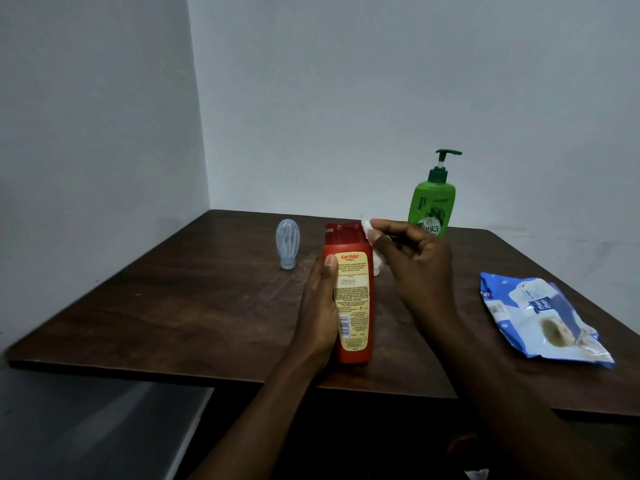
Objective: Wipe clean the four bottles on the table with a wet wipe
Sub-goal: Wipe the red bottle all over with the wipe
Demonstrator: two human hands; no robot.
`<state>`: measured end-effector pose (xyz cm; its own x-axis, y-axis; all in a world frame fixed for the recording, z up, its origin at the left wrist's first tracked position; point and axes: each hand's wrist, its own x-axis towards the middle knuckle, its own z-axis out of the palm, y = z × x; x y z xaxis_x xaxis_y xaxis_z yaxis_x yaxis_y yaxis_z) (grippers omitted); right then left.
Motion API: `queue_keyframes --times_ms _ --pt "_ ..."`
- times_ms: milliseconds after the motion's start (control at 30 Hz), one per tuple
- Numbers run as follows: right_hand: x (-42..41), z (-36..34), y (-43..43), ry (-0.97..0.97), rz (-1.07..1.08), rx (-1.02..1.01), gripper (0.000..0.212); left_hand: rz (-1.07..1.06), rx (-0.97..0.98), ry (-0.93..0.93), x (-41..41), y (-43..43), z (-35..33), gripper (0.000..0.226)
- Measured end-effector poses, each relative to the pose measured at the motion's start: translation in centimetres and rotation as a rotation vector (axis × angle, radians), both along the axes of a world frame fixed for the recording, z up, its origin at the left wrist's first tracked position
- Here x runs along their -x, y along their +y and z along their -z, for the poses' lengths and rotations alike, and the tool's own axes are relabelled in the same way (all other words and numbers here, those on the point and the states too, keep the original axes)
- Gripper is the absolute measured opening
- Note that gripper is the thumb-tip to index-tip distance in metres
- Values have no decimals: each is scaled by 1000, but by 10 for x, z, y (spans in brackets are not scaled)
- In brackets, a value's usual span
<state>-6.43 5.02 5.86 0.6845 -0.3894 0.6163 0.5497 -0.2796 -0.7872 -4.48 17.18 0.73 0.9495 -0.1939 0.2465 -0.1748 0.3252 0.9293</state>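
Your right fingers [391,228] were curled in and pinched together on a bunched white wet wipe [367,228], pressing it against the right edge of the red bottle's cap [343,233]. Your left thumb [330,263] lay flat on the yellow label, and the rest of your left hand [318,306] wrapped round the far side of the red bottle [353,306], holding it upright near the front middle of the table [173,306]. Whether its base touched the wood could not be told. Your right hand [419,265] arched over from the right, wrist raised. By my reading, you were wiping the first bottle, working at its cap. The next move called for drawing the wipe down the body while your left hand turned the bottle to bring each side round. Counted: three bottles showed, the red one in your grip, one green pump bottle [431,209] standing at the back right, and one small pale bottle [287,247] standing on its cap at the back left. The fourth was not in sight, though a white patch behind the red bottle could be it or simply the trailing wipe. There was one wipe in use and one blue pack of wipes [540,317] lying flat at the right.
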Motion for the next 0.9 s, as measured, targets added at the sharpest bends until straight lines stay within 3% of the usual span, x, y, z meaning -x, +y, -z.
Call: queue_keyframes --times_ms 100,233,400,567,733,900 --pt "0 -1 -1 55 -80 -74 16 -65 -9 -23 -2 -1 -1 42" --pt "12 9 6 -32 -45 91 17 -144 -119 -80 -2 -3 -5 36" --pt "19 11 8 -142 -19 256 17 -148 -206 -176 2 -4 -1 75" --pt "13 -11 10 -113 -42 178 13 -112 -370 -277 5 -2 3 100" --pt "14 -9 14 -115 -47 164 12 -60 -232 -275 1 -2 -4 56" --pt "19 19 11 -142 33 346 16 64 -36 -193 0 3 -4 37"
